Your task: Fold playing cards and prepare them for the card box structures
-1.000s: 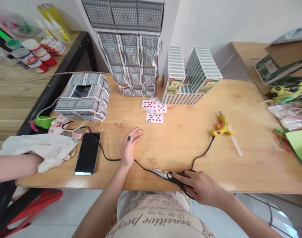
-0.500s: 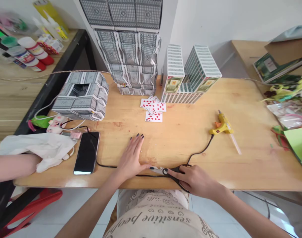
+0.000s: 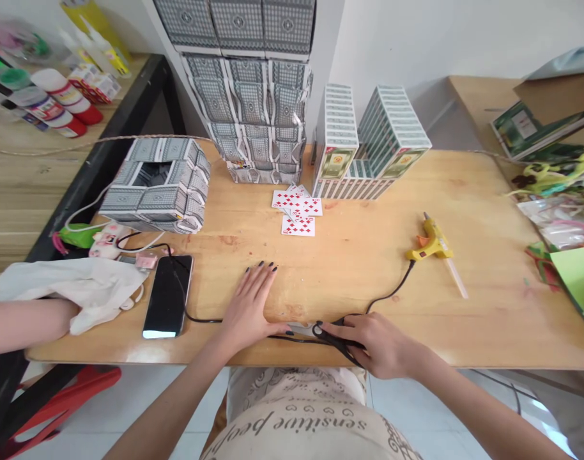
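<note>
Head camera shows the tabletop [image 3: 349, 268] stretching across the frame. At the upper centre rises a tall tower of patterned cards [image 3: 251, 99], with a stack of green-and-white boxes [image 3: 392, 128] to its right; a low card box [image 3: 160, 201] sits left of centre.

Below centre, the left hand [image 3: 244, 316] lies flat, palm down and fingers a little spread, holding nothing that I can see, its thumb at the blade end of the scissors. The right hand [image 3: 383, 348] has its grip loosely closed on their dark handles, index finger reaching toward the pivot.

The scissors [image 3: 340, 340] lie near the tabletop's front edge, at the lower centre of the frame. Their long axis runs mostly across the picture, sloping down slightly to the right: tips leftward toward the thumb, handles rightward. I can't tell how far the blades are parted. They look stiff and fairly light, smooth at the metal and not fragile; the handles seem the safe place to take hold, away from the points.

A yellow glue gun [image 3: 430, 243] rests right of centre; smallest are the loose playing cards [image 3: 298, 207] by the tower's foot.
</note>
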A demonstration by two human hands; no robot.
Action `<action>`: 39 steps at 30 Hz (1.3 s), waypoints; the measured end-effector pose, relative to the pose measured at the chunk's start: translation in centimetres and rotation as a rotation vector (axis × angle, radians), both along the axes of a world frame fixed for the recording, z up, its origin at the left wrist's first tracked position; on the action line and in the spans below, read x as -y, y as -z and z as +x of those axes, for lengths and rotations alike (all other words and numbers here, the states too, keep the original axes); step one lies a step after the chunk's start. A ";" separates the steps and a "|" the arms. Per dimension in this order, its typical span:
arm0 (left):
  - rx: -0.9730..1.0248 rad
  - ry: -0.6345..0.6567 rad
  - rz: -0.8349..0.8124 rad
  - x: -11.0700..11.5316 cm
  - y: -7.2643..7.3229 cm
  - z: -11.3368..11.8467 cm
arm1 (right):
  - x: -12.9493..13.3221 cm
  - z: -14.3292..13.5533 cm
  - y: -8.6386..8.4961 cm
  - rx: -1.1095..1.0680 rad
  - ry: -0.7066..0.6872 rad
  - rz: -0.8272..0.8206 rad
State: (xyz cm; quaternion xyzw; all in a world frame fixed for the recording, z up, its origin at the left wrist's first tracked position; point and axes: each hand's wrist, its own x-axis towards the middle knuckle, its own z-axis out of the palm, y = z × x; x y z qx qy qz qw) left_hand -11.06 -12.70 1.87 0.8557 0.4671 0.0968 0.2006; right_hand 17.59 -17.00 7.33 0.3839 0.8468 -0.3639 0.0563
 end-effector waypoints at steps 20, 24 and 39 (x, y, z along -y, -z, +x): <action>0.031 -0.045 0.031 0.1 0.1 0.2 | 0.2 -0.1 1.3 0.077 -0.029 0.203; 0.025 -0.058 0.033 0.0 0.3 0.3 | 0.1 -0.2 1.2 0.096 -0.060 0.173; -0.001 -0.076 0.051 -0.1 0.4 0.5 | 2.7 -0.8 2.4 0.115 0.090 0.214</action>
